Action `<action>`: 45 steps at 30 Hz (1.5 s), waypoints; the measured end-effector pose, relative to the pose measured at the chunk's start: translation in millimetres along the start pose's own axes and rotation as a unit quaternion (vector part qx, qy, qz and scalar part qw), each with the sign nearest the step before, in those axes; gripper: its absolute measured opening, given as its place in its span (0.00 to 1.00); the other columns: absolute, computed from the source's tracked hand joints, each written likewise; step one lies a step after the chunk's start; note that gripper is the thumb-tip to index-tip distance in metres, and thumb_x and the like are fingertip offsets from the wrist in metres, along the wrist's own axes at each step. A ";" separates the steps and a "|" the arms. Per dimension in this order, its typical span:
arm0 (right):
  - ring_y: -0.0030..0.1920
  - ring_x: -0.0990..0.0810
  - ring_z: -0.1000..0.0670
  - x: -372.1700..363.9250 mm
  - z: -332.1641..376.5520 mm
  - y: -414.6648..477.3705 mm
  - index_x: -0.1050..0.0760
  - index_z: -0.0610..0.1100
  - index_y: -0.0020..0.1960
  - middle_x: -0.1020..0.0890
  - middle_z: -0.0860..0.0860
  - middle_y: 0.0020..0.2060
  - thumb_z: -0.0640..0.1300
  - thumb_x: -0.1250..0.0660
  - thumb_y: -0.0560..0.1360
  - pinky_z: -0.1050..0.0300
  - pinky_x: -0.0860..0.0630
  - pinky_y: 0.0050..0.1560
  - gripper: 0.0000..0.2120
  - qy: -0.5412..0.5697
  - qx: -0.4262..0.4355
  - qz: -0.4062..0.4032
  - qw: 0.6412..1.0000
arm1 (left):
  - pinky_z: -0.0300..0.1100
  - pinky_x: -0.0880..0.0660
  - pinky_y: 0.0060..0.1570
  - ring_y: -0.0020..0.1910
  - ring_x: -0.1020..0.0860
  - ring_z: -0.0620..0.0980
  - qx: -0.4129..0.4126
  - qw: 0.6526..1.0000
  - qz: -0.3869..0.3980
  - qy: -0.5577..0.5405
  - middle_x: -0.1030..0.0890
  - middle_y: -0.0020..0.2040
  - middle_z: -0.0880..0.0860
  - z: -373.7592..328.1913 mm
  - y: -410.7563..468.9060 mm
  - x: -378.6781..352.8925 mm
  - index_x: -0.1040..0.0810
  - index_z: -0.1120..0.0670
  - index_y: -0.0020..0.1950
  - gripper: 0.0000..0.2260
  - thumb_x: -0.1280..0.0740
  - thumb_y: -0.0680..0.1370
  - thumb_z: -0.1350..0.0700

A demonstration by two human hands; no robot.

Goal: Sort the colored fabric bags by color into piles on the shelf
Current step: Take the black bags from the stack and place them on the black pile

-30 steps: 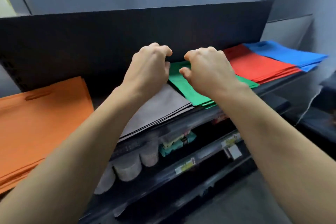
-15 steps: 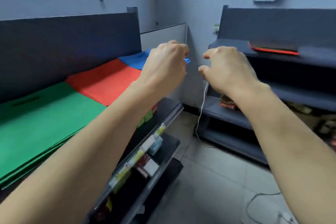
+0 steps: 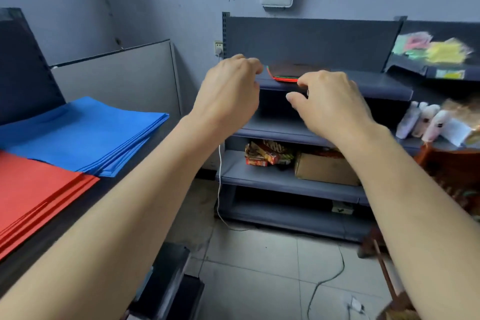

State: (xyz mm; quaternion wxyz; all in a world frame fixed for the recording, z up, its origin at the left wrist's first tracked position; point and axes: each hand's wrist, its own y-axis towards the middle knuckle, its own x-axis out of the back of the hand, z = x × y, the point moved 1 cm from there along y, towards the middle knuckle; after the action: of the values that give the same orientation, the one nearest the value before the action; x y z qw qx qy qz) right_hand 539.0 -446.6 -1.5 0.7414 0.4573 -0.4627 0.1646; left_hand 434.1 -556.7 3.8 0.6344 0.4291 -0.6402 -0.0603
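A blue pile of fabric bags [image 3: 85, 132] and a red pile [image 3: 33, 195] lie side by side on the dark shelf [image 3: 65, 228] at my left. Straight ahead, a thin stack of bags [image 3: 285, 73] with a dark top and red and green edges lies on the top board of a grey shelf unit [image 3: 376, 86]. My left hand [image 3: 228, 91] and my right hand [image 3: 327, 101] are stretched out in the air just in front of that stack. Their fingers are loosely curled and hold nothing. The stack's front corners are hidden behind my hands.
The grey unit's lower boards carry snack packs [image 3: 267, 154] and a cardboard box [image 3: 324, 169]. A white cable [image 3: 219, 189] hangs down its left side onto the tiled floor. Pale bottles [image 3: 420, 122] and bright packets [image 3: 431, 49] sit on the shelves at right.
My view has swung right, from the green and grey piles past the red and blue ones to the grey unit. Both hands stayed raised and empty and are now close to the mixed stack.
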 end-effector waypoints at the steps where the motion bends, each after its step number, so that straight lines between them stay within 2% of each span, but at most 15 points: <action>1: 0.53 0.25 0.36 -7.0 -3.4 16.8 0.24 0.41 0.56 0.21 0.40 0.52 0.51 0.39 0.78 0.51 0.30 0.47 0.15 -0.002 -0.001 -0.004 1.000 | 0.46 0.30 0.57 0.59 0.26 0.56 -0.003 1.000 -0.002 -0.011 0.23 0.61 0.54 5.1 15.8 -10.8 0.25 0.54 0.65 0.15 0.41 0.78 0.60; 8: 0.54 0.25 0.37 -51.5 -42.3 129.8 0.25 0.42 0.59 0.20 0.41 0.53 0.52 0.39 0.78 0.49 0.28 0.51 0.16 -0.009 -0.037 -0.021 0.999 | 0.45 0.31 0.56 0.59 0.26 0.56 -0.011 0.999 -0.006 -0.042 0.23 0.60 0.54 33.1 129.6 -81.4 0.25 0.55 0.64 0.15 0.41 0.79 0.60; 14: 0.54 0.24 0.39 -86.2 -104.2 187.4 0.25 0.41 0.59 0.21 0.41 0.54 0.50 0.39 0.79 0.54 0.32 0.43 0.16 -0.020 -0.102 -0.013 0.994 | 0.48 0.28 0.54 0.55 0.25 0.59 -0.037 0.997 0.033 -0.066 0.22 0.57 0.55 26.7 199.2 -155.7 0.24 0.56 0.61 0.13 0.41 0.78 0.61; 18: 0.54 0.24 0.38 -117.0 -142.2 234.5 0.24 0.40 0.58 0.21 0.40 0.54 0.50 0.39 0.79 0.51 0.28 0.48 0.15 -0.011 -0.106 -0.016 0.994 | 0.50 0.27 0.55 0.56 0.25 0.60 -0.018 0.997 0.040 -0.062 0.22 0.58 0.56 30.5 241.0 -202.0 0.24 0.55 0.63 0.15 0.41 0.78 0.62; 24: 0.45 0.27 0.40 -164.8 -204.7 309.1 0.23 0.40 0.51 0.20 0.41 0.49 0.49 0.39 0.77 0.55 0.34 0.41 0.13 -0.001 -0.092 0.005 0.996 | 0.48 0.28 0.54 0.56 0.26 0.61 0.023 0.998 0.043 -0.034 0.21 0.57 0.56 27.2 309.2 -266.7 0.23 0.56 0.60 0.14 0.40 0.77 0.61; 29: 0.55 0.24 0.38 -183.2 -249.9 368.3 0.24 0.38 0.58 0.21 0.41 0.55 0.50 0.39 0.79 0.50 0.29 0.50 0.16 0.003 -0.076 0.010 0.997 | 0.49 0.26 0.53 0.54 0.25 0.61 0.063 0.997 0.046 -0.030 0.20 0.54 0.57 19.9 364.3 -310.5 0.22 0.56 0.57 0.14 0.41 0.76 0.63; 31: 0.55 0.24 0.38 -195.0 -264.9 388.4 0.25 0.38 0.58 0.21 0.41 0.55 0.50 0.39 0.79 0.51 0.29 0.49 0.16 0.009 -0.078 0.018 0.997 | 0.50 0.26 0.52 0.53 0.25 0.62 0.076 0.996 0.049 -0.026 0.20 0.53 0.58 20.3 379.0 -327.9 0.22 0.58 0.56 0.13 0.41 0.75 0.64; 37: 0.48 0.25 0.40 -235.7 -300.0 435.3 0.24 0.39 0.49 0.22 0.43 0.46 0.50 0.38 0.78 0.55 0.33 0.42 0.14 0.049 -0.131 0.051 0.989 | 0.52 0.25 0.52 0.52 0.25 0.62 0.104 0.992 0.068 -0.005 0.21 0.53 0.59 36.8 413.2 -374.1 0.23 0.62 0.54 0.12 0.41 0.74 0.64; 39: 0.44 0.28 0.42 -251.4 -307.9 447.1 0.24 0.40 0.50 0.22 0.43 0.47 0.51 0.38 0.78 0.55 0.33 0.42 0.14 0.058 -0.147 0.062 0.986 | 0.52 0.25 0.52 0.52 0.25 0.62 0.114 0.990 0.084 -0.002 0.21 0.53 0.60 44.0 423.3 -388.8 0.23 0.62 0.53 0.11 0.41 0.74 0.64; 42: 0.48 0.26 0.41 -277.4 -321.0 460.9 0.24 0.40 0.53 0.20 0.42 0.50 0.53 0.37 0.77 0.56 0.33 0.43 0.16 0.065 -0.167 0.083 0.980 | 0.50 0.26 0.52 0.53 0.24 0.62 0.142 0.983 0.120 -0.007 0.21 0.54 0.60 60.8 436.0 -413.1 0.23 0.61 0.52 0.10 0.40 0.74 0.64; 43: 0.50 0.25 0.40 -286.2 -326.8 464.5 0.24 0.40 0.51 0.20 0.41 0.51 0.53 0.37 0.77 0.56 0.33 0.43 0.16 0.058 -0.175 0.093 0.978 | 0.49 0.26 0.52 0.53 0.24 0.62 0.156 0.978 0.137 -0.010 0.21 0.54 0.60 68.2 439.6 -420.7 0.23 0.62 0.54 0.11 0.40 0.74 0.64; 45: 0.53 0.25 0.39 -301.0 -338.0 470.6 0.28 0.40 0.41 0.21 0.39 0.51 0.55 0.37 0.77 0.55 0.34 0.43 0.17 0.036 -0.197 0.124 0.972 | 0.47 0.27 0.51 0.50 0.24 0.60 0.187 0.968 0.169 -0.015 0.21 0.56 0.60 82.4 445.3 -433.7 0.24 0.61 0.54 0.10 0.40 0.74 0.63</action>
State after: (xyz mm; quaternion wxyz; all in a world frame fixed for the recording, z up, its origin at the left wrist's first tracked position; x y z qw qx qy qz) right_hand 250.2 136.2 -57.9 0.8070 0.2354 -0.5117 0.1775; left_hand 77.2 -45.6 -64.7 0.5340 0.4246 -0.7129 0.1621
